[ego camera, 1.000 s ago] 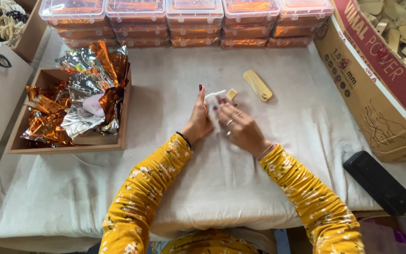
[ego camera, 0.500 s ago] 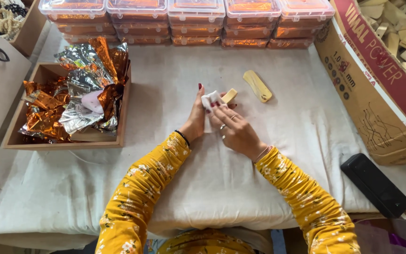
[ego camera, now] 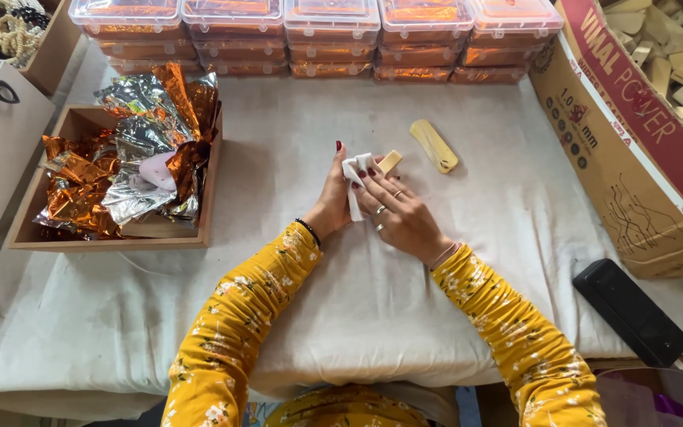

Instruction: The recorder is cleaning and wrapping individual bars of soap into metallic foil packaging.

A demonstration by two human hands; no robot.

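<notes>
I see cloth-covered surface, wooden tray of crumpled foil at left. Mid-surface, my left hand and right hand fingers pinching white wrapper around small wooden piece; piece mostly hidden, only tip shows.

Cloth-covered table under even light, stacked clear boxes along its far edge

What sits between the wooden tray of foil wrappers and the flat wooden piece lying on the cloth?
In the head view, both hands: the left hand and right hand fold a white wrapper around a small wooden block. Otherwise only bare white cloth.
</notes>
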